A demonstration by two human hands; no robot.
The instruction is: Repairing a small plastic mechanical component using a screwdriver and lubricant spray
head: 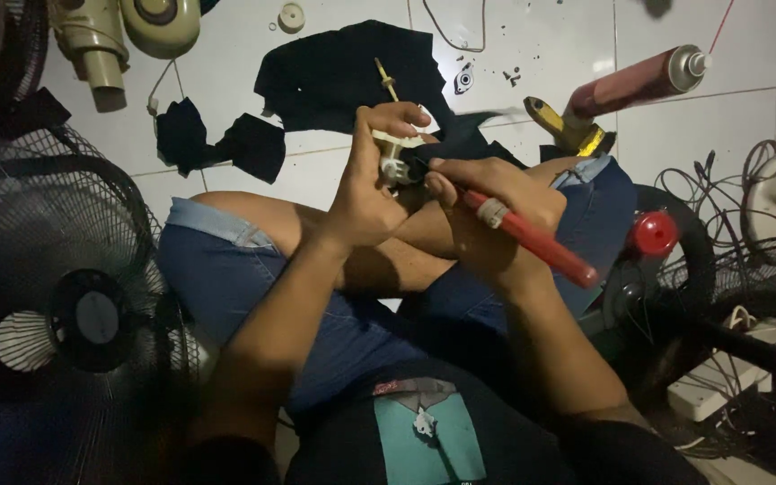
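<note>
Small fan part worked over the lap, on a tiled floor.

One fan grille (pixel 65 296) stands far left. The left hand (pixel 365 193) is closed around a small cream part (pixel 394 154); the right hand (pixel 487 202) grips one red-handled screwdriver (pixel 532 238), tip at that part. One spray can (pixel 639 83) lies further right, contents unseen.

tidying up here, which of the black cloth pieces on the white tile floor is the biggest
The large black cloth spread at top centre, just beyond the left hand. The small dark scraps lie to its left, bunched and far smaller.
</note>
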